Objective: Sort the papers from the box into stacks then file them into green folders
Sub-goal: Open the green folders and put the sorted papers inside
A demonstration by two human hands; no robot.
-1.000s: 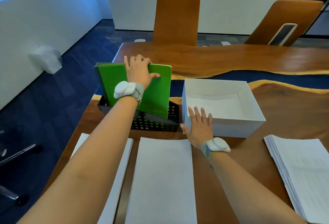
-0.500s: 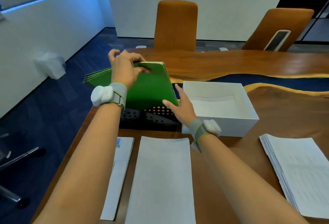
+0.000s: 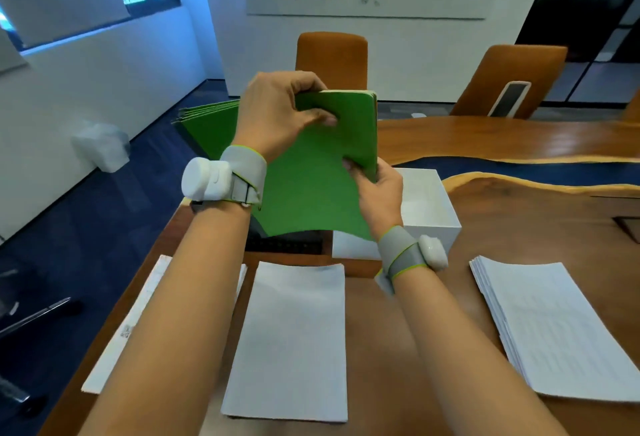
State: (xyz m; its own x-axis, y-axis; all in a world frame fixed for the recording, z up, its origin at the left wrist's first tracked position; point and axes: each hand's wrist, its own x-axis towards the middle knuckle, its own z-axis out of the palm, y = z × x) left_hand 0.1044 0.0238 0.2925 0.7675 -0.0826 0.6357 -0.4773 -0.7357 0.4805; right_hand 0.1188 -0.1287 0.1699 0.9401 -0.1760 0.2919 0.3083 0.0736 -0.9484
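Note:
My left hand (image 3: 277, 113) grips the top edge of a green folder (image 3: 311, 189) lifted above the black mesh rack (image 3: 287, 245). My right hand (image 3: 377, 193) pinches the same folder at its right edge. More green folders (image 3: 207, 123) fan out behind my left wrist. The white box (image 3: 429, 213) stands right of the rack, partly hidden by my right hand. Three paper stacks lie on the table: a left stack (image 3: 114, 342) under my left forearm, a middle stack (image 3: 291, 338), and a thick right stack (image 3: 557, 331).
The wooden table (image 3: 519, 213) runs back and to the right, with a dark blue inlay band. Two brown chairs (image 3: 330, 57) stand behind it. The table's left edge drops to blue carpet, where a white bin sits by the wall.
My left hand has pulled one green folder up out of the rack. My right hand left the table by the box and took hold of the folder's right edge. The camera tilted upward.

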